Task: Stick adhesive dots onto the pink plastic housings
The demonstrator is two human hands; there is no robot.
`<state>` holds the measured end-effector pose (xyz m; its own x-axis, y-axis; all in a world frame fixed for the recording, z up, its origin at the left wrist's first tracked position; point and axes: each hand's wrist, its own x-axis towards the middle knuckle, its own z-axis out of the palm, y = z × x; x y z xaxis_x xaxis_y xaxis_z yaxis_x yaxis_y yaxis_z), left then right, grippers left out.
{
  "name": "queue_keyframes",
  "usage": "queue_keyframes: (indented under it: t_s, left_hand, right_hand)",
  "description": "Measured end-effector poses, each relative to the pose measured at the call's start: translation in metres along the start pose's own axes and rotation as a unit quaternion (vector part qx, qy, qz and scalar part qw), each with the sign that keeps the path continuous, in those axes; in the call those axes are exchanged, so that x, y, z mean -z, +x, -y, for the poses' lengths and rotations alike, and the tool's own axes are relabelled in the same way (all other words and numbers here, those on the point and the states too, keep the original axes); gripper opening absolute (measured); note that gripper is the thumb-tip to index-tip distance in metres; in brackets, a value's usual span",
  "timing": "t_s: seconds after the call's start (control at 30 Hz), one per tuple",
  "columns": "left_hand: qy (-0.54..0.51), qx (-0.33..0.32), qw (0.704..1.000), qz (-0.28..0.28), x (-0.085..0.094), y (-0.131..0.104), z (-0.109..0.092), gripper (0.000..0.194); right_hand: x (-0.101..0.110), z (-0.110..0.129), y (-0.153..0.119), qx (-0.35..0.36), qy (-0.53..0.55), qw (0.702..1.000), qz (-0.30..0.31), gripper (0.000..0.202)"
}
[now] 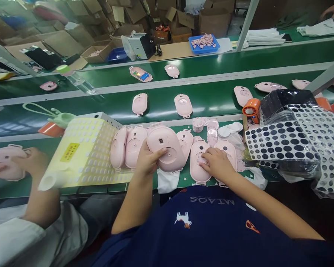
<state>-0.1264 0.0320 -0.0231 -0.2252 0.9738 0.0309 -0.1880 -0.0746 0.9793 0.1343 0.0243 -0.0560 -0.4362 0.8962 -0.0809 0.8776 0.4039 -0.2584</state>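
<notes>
My left hand (149, 157) grips a pink oval plastic housing (169, 142) by its left side, thumb on its face; the housing is tilted up and shows a small square hole and a round recess. My right hand (218, 163) is closed over another pink housing (199, 172) lying on the bench, fingertips bunched at its round centre. What they pinch there is hidden. A further pink housing (229, 150) lies partly behind that hand. Left of my left hand, several housings (135, 142) lean together. Small stacks of round pink discs (198, 125) sit behind my right hand.
A yellow sticker sheet (78, 152) drapes over a box at left. Black-dot sheets (284, 142) and an orange fan (251, 108) stand at right. Pink housings lie on the green conveyor (158, 102). A co-worker's hands (35, 161) hold a housing at far left.
</notes>
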Motion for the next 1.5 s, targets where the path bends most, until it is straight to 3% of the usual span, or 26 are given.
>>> queue_keyframes:
  t_s: [0.27, 0.7, 0.93, 1.5]
  left_hand:
    - [0.013, 0.008, 1.0, -0.026, 0.008, -0.004, 0.002, 0.069]
    - [0.0, 0.041, 0.998, -0.038, 0.008, -0.003, 0.008, 0.068]
    - [0.0, 0.053, 0.998, -0.032, 0.012, -0.004, 0.012, 0.061]
    - [0.008, 0.077, 0.997, -0.02, 0.008, -0.008, 0.011, 0.068]
  right_hand:
    - [0.012, -0.005, 0.004, 0.032, -0.009, 0.998, 0.044, 0.02]
    - [0.019, 0.002, 0.009, 0.008, -0.035, 0.996, 0.084, 0.018]
    - [0.015, 0.001, 0.009, 0.024, -0.039, 0.996, 0.08, 0.025]
    - [0.012, -0.017, 0.021, 0.097, -0.054, 0.991, 0.076, 0.027]
